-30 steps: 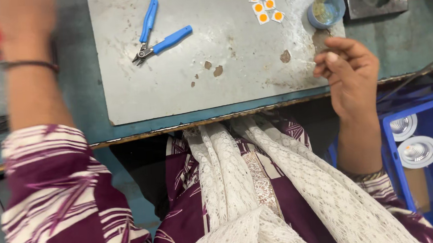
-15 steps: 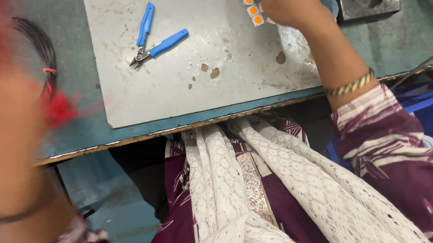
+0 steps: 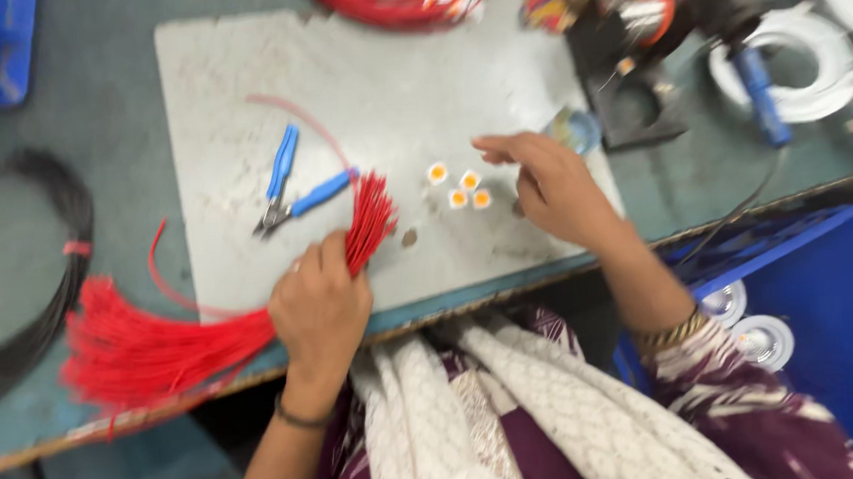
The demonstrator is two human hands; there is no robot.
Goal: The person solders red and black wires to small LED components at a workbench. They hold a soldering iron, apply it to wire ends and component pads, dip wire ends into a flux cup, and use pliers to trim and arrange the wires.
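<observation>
My left hand [image 3: 320, 310] is closed around a bunch of red wires [image 3: 172, 346]. The bunch is long and lies slanted. Its fat end fans out down to the left, over the front edge of the table [image 3: 102, 101]. Its thin end [image 3: 370, 218] sticks up past my thumb and points up and to the right, onto the grey mat [image 3: 398, 93]. Blue pliers [image 3: 290, 189] lie just above my left hand, near the wire tips. My right hand [image 3: 554, 187] is open, with fingers stretched out toward four small orange and white bits [image 3: 461, 188]. It holds nothing. The mat has bare room above the pliers. A blue bin [image 3: 825, 304] sits low on my right, and black wires [image 3: 48, 263] curve far left.
</observation>
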